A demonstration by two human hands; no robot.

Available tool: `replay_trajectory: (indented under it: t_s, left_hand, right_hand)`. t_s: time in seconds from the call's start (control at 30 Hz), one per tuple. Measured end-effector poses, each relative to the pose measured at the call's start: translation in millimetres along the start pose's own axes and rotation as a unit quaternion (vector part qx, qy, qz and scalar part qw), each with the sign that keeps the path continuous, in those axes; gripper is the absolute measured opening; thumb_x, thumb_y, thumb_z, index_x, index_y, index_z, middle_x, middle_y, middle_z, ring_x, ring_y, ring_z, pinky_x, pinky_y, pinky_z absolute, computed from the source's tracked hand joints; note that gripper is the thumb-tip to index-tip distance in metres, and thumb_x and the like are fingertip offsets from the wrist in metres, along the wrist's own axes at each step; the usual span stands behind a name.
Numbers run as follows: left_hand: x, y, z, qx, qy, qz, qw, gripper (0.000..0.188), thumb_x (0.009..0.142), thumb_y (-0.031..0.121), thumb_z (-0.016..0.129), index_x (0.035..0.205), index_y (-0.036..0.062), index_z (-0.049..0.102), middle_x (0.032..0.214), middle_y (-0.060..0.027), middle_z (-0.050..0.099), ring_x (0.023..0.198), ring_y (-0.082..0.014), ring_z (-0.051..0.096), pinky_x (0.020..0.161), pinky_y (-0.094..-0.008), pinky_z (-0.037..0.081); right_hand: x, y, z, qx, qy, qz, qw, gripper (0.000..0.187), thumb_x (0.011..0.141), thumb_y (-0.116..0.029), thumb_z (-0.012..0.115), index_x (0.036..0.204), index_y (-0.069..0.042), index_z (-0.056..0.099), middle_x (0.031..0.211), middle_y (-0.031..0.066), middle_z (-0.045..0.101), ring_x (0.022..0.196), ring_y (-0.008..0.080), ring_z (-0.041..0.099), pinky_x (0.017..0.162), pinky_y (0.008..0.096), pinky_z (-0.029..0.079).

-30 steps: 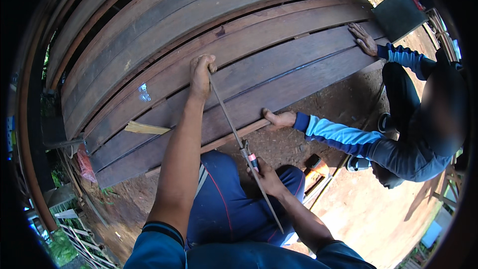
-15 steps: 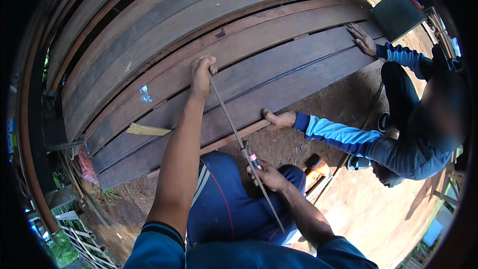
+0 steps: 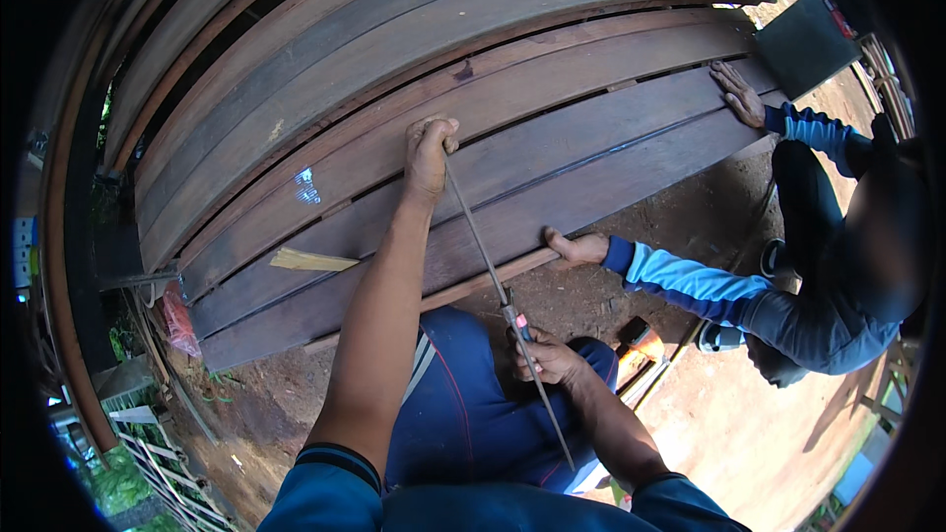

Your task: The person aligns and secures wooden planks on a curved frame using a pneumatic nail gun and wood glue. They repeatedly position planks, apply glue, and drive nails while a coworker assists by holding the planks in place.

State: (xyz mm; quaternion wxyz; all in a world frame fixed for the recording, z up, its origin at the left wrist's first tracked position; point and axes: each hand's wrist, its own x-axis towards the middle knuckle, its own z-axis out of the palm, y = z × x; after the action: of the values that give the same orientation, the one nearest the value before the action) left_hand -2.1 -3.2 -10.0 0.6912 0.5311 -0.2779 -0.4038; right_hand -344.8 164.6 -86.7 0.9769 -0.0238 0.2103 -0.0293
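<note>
Scene shifted rightward in view | left fingers (image 3: 432, 130) clenched round top of clamp (image 3: 475, 227) | right fingers (image 3: 544, 353) wrapping handle (image 3: 523, 329)

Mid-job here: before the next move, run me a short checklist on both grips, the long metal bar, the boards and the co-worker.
1. Left grip secure: ok, closed around the upper end of the metal bar.
2. Right grip on the handle: ok, fingers wrapped at it.
3. Bar's contact with the dark boards: cannot tell; it crosses in front of them, upper end hidden.
4. Co-worker's hands apart from the bar: ok; the far hand rests on the boards, the near hand is at their edge.
5. Boards free of loose pieces: not ok; a pale wood sliver lies left of the bar.
</note>
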Motion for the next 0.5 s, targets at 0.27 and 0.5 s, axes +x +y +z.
replay_trajectory:
  t_s: [0.27, 0.5]
  left_hand:
    - [-10, 0, 10, 0.046, 0.056, 0.021, 0.997, 0.034, 0.088, 0.017, 0.064, 0.061, 0.0160, 0.043, 0.062, 0.0081, 0.036, 0.060, -0.0063, 0.033, 0.059, -0.0298, 0.029]
    - [-12, 6, 12, 0.043, 0.043, 0.014, 0.998, 0.036, 0.088, 0.015, 0.064, 0.061, 0.0154, 0.041, 0.062, 0.0083, 0.036, 0.060, -0.0057, 0.031, 0.058, -0.0304, 0.027]
  right_hand:
    - [0, 10, 61, -0.488, 0.300, -0.145, 0.806, 0.019, 0.103, -0.015, 0.070, 0.113, -0.010, 0.055, 0.079, -0.0028, 0.055, 0.066, 0.0054, 0.051, 0.058, 0.0246, 0.045]
    - [-1, -4, 39, -0.221, 0.192, -0.021, 0.956, 0.016, 0.105, -0.024, 0.069, 0.100, -0.018, 0.055, 0.070, -0.0076, 0.042, 0.055, 0.0055, 0.037, 0.049, 0.0261, 0.033]
